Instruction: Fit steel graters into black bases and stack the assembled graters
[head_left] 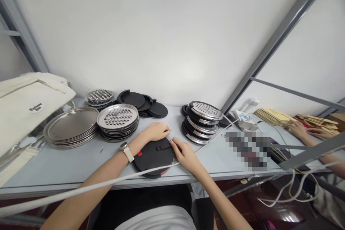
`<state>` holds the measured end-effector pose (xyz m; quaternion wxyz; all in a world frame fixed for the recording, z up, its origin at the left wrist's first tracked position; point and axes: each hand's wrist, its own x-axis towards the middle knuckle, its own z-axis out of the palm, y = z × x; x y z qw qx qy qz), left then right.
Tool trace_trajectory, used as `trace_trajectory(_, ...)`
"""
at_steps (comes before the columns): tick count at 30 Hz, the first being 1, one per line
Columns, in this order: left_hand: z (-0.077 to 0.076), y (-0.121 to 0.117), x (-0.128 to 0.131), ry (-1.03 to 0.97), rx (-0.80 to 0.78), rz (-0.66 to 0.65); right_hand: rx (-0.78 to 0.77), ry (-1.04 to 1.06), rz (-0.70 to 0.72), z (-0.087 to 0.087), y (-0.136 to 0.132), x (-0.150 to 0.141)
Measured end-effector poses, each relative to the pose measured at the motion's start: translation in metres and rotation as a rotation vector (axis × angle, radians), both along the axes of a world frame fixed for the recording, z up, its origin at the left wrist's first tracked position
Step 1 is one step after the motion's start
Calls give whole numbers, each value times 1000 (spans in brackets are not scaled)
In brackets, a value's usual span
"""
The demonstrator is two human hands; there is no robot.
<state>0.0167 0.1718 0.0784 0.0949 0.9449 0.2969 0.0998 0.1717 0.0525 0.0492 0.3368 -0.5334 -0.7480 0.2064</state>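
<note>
A round black plastic disc with a red dot and a small raised tab lies near the table's front edge. Around its far rim my left hand is closed, fingers pressed together, with a watch on that wrist. My right hand pinches the disc's right rim beside the tab; its fingertips are partly hidden. Left of the hands stands a stack of perforated metal grater discs. Right of them rises a stack of black discs with metal grater faces.
Plain metal discs are stacked at the left beside a white bag. Loose black discs lie by the wall. A white cable crosses in front. At right, a co-worker's hands touch wooden pieces beyond a metal frame.
</note>
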Motion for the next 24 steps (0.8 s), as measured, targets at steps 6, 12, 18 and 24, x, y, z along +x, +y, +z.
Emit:
trace_trajectory(6, -2, 1, 0, -6, 5, -5, -6, -2, 2, 2, 0, -1)
trace_trajectory(12, -1, 0, 0, -1, 1, 1, -6, -4, -3, 0, -1, -1)
trace_trajectory(18, 0, -1, 0, 8, 0, 9, -21, -7, -6, 0, -2, -1)
trace_trajectory(24, 0, 0, 0, 12, -5, 9, -28, -9, -12, 1, -2, -1)
